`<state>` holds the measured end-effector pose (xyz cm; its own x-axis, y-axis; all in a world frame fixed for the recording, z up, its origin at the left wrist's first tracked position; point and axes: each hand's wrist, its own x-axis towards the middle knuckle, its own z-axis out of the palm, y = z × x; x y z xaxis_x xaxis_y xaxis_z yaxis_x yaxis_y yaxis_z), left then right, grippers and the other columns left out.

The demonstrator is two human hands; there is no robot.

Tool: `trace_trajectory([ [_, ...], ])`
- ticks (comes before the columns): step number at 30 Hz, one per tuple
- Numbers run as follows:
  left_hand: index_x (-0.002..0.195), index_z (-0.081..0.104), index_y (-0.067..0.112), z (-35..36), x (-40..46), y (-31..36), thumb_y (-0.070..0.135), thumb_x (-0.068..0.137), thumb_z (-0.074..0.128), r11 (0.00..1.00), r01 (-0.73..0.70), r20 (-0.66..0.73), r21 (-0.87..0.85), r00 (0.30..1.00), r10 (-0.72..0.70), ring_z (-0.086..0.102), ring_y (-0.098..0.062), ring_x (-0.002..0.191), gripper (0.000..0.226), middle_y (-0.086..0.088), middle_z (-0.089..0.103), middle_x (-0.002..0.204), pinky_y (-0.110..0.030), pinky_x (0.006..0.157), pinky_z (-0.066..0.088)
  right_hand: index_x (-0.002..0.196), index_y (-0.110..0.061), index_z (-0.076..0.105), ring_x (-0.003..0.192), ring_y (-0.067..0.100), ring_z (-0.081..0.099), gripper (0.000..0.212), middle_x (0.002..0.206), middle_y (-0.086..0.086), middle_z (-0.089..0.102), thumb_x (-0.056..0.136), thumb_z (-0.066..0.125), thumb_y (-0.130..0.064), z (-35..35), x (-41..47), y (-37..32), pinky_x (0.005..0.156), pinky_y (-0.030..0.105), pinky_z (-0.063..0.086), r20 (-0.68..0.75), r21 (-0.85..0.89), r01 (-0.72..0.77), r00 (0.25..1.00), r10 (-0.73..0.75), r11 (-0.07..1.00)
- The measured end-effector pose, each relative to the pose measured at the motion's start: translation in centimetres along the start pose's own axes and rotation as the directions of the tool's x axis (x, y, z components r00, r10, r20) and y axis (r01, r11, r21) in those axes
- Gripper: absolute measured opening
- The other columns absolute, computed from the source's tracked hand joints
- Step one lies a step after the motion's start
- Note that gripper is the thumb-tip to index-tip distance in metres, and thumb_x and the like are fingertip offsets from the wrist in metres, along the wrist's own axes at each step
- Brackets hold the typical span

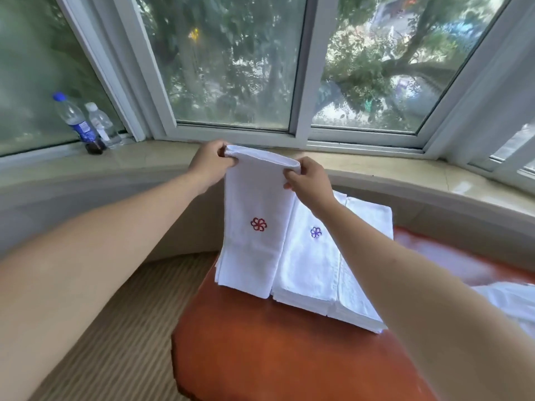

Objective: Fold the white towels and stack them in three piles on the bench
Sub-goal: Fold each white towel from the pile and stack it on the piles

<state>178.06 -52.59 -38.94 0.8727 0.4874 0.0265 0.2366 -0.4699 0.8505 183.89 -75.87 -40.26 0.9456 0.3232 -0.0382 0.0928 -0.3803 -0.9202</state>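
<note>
At six o'clock in my view sits the orange bench, its padded top running up toward the window, with striped carpet at seven o'clock. On the bench I see folded white towels in piles side by side: the middle pile shows a purple flower mark, and the right pile lies touching it toward three o'clock. Above the left pile I hold a folded towel with a red flower mark, hanging down so its lower edge reaches that pile. My left hand pinches its top corner at eleven o'clock, my right hand pinches the other top corner. More white cloth lies at four o'clock. Farther off, at ten o'clock, two plastic bottles stand on the stone sill under the window.
</note>
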Motion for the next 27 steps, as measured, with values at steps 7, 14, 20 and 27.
trace_trajectory([
  [7, 0.108, 0.068, 0.011, 5.2, 9.4, -5.6, 0.017, 0.088, 0.074, 0.996, 0.077, 0.142, 0.051, 0.986, -0.083, 0.053, -0.020, 0.076, 0.021, -0.004, 0.065, 0.091, -0.031, 0.071, 0.039, 0.103, -0.012, 0.065, 0.082, 0.027, 0.074, 0.023, 0.078, -0.001, 0.075, 0.084, 0.057, -0.022, 2.2, 8.6, 5.2, 0.082, 0.055, 0.059, -0.001, -0.073, -0.153, 0.988, 0.153, 0.986],
  [14, 0.098, 0.067, 0.011, 11.0, 16.5, -11.4, 0.019, 0.085, 0.072, 0.988, 0.142, 0.213, 0.061, 0.965, -0.152, 0.063, -0.030, 0.082, 0.015, -0.013, 0.072, 0.097, -0.037, 0.074, 0.048, 0.093, -0.009, 0.063, 0.086, 0.029, 0.072, 0.015, 0.083, 0.005, 0.074, 0.086, 0.055, -0.020, 4.4, 15.6, 11.2, 0.081, 0.050, 0.060, -0.029, -0.119, -0.271, 0.963, 0.270, 0.955],
  [20, 0.101, 0.064, 0.019, 15.0, 20.2, -15.9, 0.019, 0.091, 0.064, 0.983, 0.159, 0.253, 0.093, 0.951, -0.177, 0.063, -0.021, 0.087, 0.010, 0.006, 0.067, 0.093, -0.037, 0.078, 0.051, 0.110, -0.015, 0.063, 0.092, 0.024, 0.069, 0.022, 0.104, 0.002, 0.072, 0.091, 0.052, -0.020, 6.3, 19.8, 15.8, 0.076, 0.038, 0.057, -0.007, -0.140, -0.315, 0.948, 0.317, 0.939],
  [27, 0.138, 0.051, 0.031, 17.6, 19.2, -20.1, 0.018, 0.098, 0.058, 0.973, 0.002, 0.304, 0.230, 0.950, -0.074, 0.052, -0.016, 0.123, 0.042, 0.005, 0.048, 0.141, -0.029, 0.096, 0.041, 0.151, -0.033, 0.039, 0.126, 0.013, 0.051, 0.068, 0.150, -0.006, 0.041, 0.089, 0.060, -0.017, 7.7, 18.0, 21.2, 0.100, 0.033, 0.047, 0.075, -0.171, -0.340, 0.931, 0.356, 0.925],
])
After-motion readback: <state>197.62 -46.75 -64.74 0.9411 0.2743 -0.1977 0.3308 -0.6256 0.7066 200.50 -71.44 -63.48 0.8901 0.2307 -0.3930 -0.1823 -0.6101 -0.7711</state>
